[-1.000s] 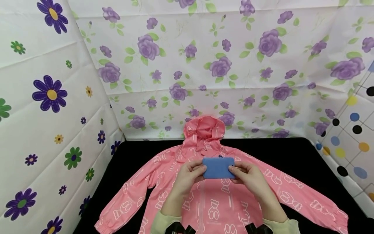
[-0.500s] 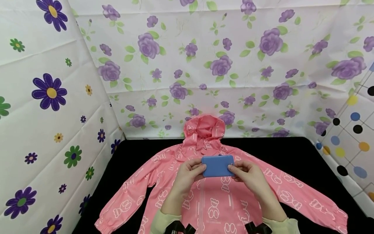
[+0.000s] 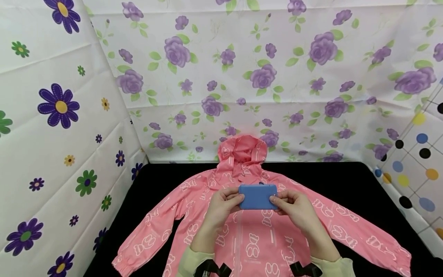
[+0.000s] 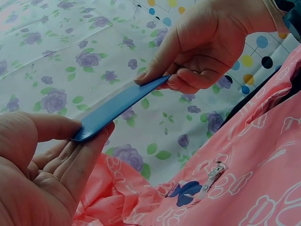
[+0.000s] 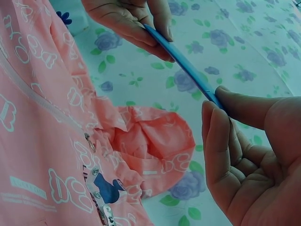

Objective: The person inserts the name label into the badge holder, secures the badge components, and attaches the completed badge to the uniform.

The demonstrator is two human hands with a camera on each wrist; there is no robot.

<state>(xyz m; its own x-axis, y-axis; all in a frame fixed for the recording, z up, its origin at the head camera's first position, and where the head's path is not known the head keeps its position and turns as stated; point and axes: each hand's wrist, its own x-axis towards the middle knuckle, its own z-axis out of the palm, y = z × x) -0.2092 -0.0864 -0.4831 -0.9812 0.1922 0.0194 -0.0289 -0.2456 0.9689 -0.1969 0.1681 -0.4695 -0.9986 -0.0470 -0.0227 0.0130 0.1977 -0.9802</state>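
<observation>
One flat blue slab point(image 3: 257, 196), which hung above a pink hooded jacket point(image 3: 238, 246) spread on the black table point(image 3: 332, 179). Left hand point(image 3: 221, 206): its grip pinched one end. Right hand point(image 3: 295, 208): its grip pinched the other.

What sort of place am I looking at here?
Probably a small indoor setup made for display or filming, though I can't be sure. Patterned wall coverings surround a black surface, where a pink hooded jacket lies spread with its sleeves out.
</observation>
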